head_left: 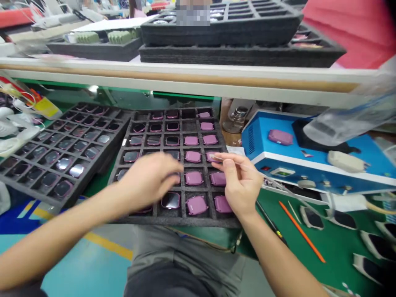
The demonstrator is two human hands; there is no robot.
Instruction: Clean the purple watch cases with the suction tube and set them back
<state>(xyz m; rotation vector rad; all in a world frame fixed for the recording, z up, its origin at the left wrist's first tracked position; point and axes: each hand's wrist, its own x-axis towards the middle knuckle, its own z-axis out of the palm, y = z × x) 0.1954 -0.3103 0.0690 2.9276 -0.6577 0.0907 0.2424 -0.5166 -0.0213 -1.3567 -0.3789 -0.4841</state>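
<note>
A black foam tray (182, 218) with square compartments lies in front of me. Its left and middle columns hold dark-screened watch bodies (171, 200), its right columns purple watch cases (197, 205). My left hand (151, 177) hovers over the middle of the tray, its fingers curled and smeared by motion; whether anything is in them is unclear. Over the tray's right edge, my right hand (243, 179) pinches a thin, pale, see-through strip (221, 157) between thumb and fingers. The strip's end lies over a purple case in the rightmost column.
A second foam tray (107, 159) of dark-screened watches sits at left. At right stands a blue machine (266, 146) with a purple case (280, 137) on top. Near it lie an orange stick (301, 231), a black pen (272, 225) and several pale watches. A shelf (185, 78) crosses behind.
</note>
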